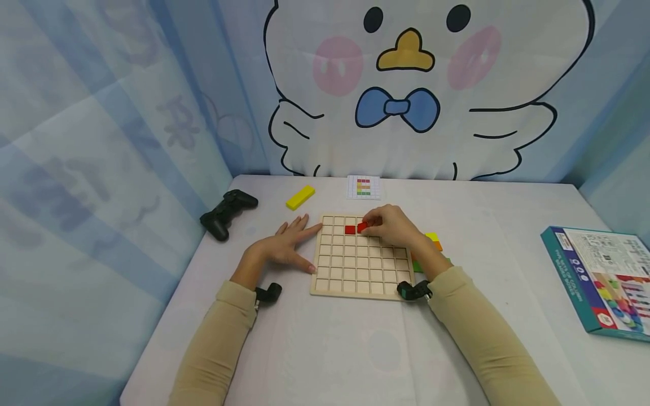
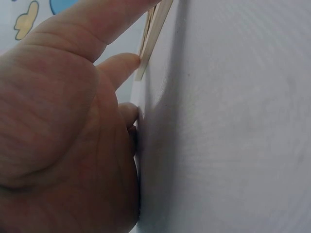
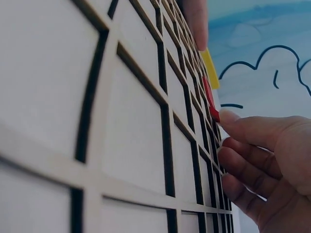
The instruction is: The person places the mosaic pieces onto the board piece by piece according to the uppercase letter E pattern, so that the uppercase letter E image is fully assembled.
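A wooden grid board [image 1: 350,273] lies flat on the table between both hands. One red square tile [image 1: 350,229] sits in a cell of its second row from the far edge. Just right of that tile, my right hand [image 1: 393,225] pinches another red tile [image 1: 361,226] by thumb and fingers, low over the grid. My left hand [image 1: 284,245] lies with fingers spread, the thumb and index fingertip touching the board's left edge. In the left wrist view, fingertips of the left hand [image 2: 63,111] meet the board's wooden side. The right hand hides part of the held tile.
Behind the board lie a yellow block [image 1: 301,197] and a card with a coloured grid pattern [image 1: 364,188]. Yellow, orange and green pieces [image 1: 431,237] are partly hidden by the right forearm. A black game controller [image 1: 225,211] lies left, a boxed set [image 1: 604,282] far right.
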Action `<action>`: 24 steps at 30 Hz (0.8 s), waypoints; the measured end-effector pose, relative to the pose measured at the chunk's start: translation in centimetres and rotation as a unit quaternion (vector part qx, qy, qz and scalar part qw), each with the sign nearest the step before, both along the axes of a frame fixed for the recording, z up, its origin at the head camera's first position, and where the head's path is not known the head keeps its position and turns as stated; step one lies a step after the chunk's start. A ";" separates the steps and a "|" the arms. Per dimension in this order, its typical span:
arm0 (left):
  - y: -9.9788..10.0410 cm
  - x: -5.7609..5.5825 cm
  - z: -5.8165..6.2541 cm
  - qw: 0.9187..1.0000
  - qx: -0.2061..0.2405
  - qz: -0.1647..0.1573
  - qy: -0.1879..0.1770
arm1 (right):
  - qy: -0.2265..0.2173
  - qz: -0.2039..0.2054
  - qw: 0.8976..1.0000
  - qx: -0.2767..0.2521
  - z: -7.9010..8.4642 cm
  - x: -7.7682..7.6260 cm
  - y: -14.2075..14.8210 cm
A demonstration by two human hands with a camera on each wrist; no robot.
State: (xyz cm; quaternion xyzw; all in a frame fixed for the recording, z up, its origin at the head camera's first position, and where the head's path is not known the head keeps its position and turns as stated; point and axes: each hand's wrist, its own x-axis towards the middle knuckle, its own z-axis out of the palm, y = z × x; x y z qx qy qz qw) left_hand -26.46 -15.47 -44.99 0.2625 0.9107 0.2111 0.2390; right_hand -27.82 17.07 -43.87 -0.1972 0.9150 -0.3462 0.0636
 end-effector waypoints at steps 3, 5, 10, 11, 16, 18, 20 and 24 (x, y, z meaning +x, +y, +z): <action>-0.1 0.0 -0.1 1.000 0.001 0.000 0.002 | -0.002 0.002 1.000 0.003 0.0 0.0 0.0; -0.1 0.0 -0.1 1.000 0.002 0.000 0.002 | -0.002 0.005 1.000 0.004 0.0 0.0 0.1; -0.1 0.0 0.0 1.000 0.000 0.000 0.000 | -0.002 0.010 1.000 0.006 0.1 0.1 0.1; -0.1 0.0 0.0 1.000 -0.001 0.000 0.000 | -0.002 0.011 1.000 0.007 0.0 0.1 0.1; -0.1 0.0 0.0 1.000 -0.001 0.001 0.001 | -0.003 0.016 1.000 0.009 0.1 0.2 0.0; -0.1 0.0 0.0 1.000 0.000 0.000 0.002 | -0.003 0.018 1.000 0.008 0.1 0.2 0.0; -0.1 0.0 0.0 1.000 0.001 0.000 0.002 | -0.002 0.021 1.000 0.009 0.1 0.2 0.0; -0.1 0.0 0.0 1.000 0.000 -0.001 0.002 | -0.002 0.022 1.000 0.007 0.2 0.2 0.0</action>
